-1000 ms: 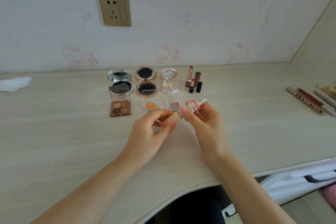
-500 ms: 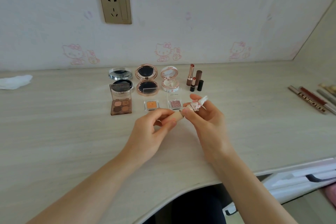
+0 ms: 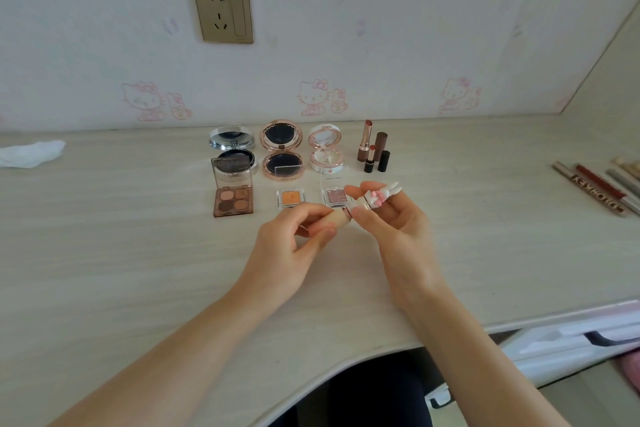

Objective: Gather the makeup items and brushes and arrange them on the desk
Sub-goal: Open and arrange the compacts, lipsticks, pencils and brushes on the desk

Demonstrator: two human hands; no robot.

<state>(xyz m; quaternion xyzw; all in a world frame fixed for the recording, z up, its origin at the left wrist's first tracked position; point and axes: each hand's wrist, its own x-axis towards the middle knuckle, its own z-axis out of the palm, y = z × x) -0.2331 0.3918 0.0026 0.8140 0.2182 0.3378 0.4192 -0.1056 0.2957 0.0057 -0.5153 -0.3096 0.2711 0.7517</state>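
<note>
Desk (image 3: 121, 253): open compacts (image 3: 281, 151), palettes and uncapped lipsticks (image 3: 372, 149) stand in rows at the far middle, likely laid out for display. Near them, left hand (image 3: 284, 253) pinches a small tube's body (image 3: 341, 218). Right hand (image 3: 398, 229) pinches its bunny-decorated cap (image 3: 375, 196), seemingly to uncap it.

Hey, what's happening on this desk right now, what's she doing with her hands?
A person is holding a small tube with a bunny-shaped cap in both hands above the desk: the left hand pinches the beige body, the right hand grips the cap end. Behind it, already laid out in rows, are three open compacts, an eyeshadow palette, two small single shadows and uncapped lipsticks. Some pencils lie far right.
</note>
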